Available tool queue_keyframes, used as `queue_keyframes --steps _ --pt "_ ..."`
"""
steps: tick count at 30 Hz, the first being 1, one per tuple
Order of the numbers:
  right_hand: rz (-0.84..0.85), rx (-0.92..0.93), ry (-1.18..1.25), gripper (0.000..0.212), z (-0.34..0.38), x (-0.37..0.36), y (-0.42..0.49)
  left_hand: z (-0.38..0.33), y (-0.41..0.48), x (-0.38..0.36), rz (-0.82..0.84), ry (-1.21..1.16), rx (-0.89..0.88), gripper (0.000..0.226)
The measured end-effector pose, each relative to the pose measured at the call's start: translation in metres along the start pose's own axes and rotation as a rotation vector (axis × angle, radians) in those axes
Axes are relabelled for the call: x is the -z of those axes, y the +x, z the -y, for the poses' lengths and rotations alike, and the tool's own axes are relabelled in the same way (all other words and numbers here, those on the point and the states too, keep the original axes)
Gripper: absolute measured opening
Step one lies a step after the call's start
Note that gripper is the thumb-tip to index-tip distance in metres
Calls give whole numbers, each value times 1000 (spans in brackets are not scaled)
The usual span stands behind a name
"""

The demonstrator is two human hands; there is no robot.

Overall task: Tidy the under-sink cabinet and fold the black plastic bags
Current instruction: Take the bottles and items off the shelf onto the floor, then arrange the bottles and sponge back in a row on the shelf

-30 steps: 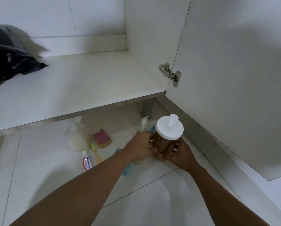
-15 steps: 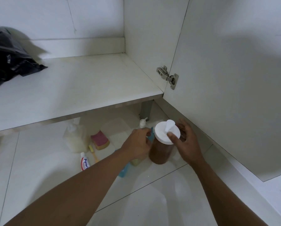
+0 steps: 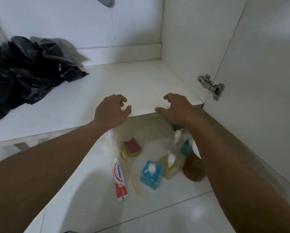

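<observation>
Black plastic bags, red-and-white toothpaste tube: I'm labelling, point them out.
Black plastic bags (image 3: 25, 73), head view, middle of the crumpled heap.
Red-and-white toothpaste tube (image 3: 119, 179), head view, middle of its body.

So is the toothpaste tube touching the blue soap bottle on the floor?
Apart. The head view shows bare floor tile between the toothpaste tube and the blue bottle.

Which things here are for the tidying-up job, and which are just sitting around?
For the job:
- black plastic bags, crumpled on the cabinet shelf
- left hand and right hand, both empty

Just lying on the floor:
- toothpaste tube
- blue bottle
- yellow bottle
- brown jar
- sponge
</observation>
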State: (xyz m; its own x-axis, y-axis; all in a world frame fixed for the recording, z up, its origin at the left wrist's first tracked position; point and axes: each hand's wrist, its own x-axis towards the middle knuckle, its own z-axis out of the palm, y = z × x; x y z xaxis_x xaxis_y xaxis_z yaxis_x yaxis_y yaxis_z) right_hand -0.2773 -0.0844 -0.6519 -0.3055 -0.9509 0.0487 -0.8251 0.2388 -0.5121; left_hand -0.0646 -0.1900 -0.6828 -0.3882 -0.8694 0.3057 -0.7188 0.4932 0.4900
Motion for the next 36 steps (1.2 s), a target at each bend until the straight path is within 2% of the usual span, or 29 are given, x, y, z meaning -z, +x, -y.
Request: queue_keyframes --steps 4,8,11,15,20,22,24,26,28,29,31,33,34,36 --pt "49 118 76 68 55 -43 39 55 -5 39 -122 205 84 38" --pt "134 233 82 73 113 -90 69 102 -16 78 -479 444 107 50" --pt "166 255 236 89 157 -122 91 135 -13 108 -607 484 218 69" --pt "204 270 588 119 208 -155 132 185 -10 127 -603 272 543 109" --pt "193 108 1093 139 269 -183 215 247 0 126 -466 6 596 132" --pt "230 150 1179 134 294 -196 243 264 17 124 -434 48 617 138" --pt "240 267 1180 109 318 -210 256 269 34 122 -390 133 623 140" --pt "223 343 1069 93 346 -235 258 276 45 121 -331 215 669 133" --pt "183 372 774 91 363 -264 253 281 49 121 -292 263 683 112" --pt "154 380 567 83 365 -277 251 282 48 121 -292 264 664 98" --pt "52 430 312 53 365 -288 247 280 44 124 -314 227 617 75" --pt "6 509 291 15 359 -282 241 274 41 125 -392 140 574 56" --pt "41 514 280 20 355 -275 233 271 37 125 -474 43 560 47" --pt "231 446 255 36 348 -263 209 266 24 128 -721 -299 505 29"
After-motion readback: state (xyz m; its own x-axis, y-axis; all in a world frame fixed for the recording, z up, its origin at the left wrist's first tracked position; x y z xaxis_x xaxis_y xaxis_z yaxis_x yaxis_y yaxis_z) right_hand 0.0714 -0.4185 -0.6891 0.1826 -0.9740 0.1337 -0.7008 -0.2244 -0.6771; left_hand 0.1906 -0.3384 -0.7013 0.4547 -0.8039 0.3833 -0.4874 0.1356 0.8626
